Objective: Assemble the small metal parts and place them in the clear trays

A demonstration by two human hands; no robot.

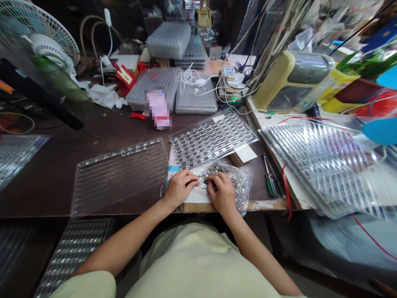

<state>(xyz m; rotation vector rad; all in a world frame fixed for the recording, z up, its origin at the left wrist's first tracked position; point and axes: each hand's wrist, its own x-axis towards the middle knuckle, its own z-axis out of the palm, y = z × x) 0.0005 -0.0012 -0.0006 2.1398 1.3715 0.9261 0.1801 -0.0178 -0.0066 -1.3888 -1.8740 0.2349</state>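
Note:
My left hand [180,187] rests over a white board [198,196], thumb and fingertips pressed together. Whatever they pinch is too small to make out. Just to its right, my right hand [223,191] curls over a pile of small shiny metal parts [217,169], its fingertips drawn together at the pile's left side; anything between them is hidden. The pile spills from a clear plastic bag [243,186]. Beyond both hands lies a clear ribbed tray [214,134] filled with rows of metal pieces. Another clear tray [124,174], on the left, holds pieces only along its far edge.
A green-handled screwdriver [269,184] lies right of the bag. More filled trays [322,165] are stacked at the right. Behind stand stacked clear trays [169,39], a white cable [194,76] and a pixelated pink item [159,108]. A fan [46,45] stands far left.

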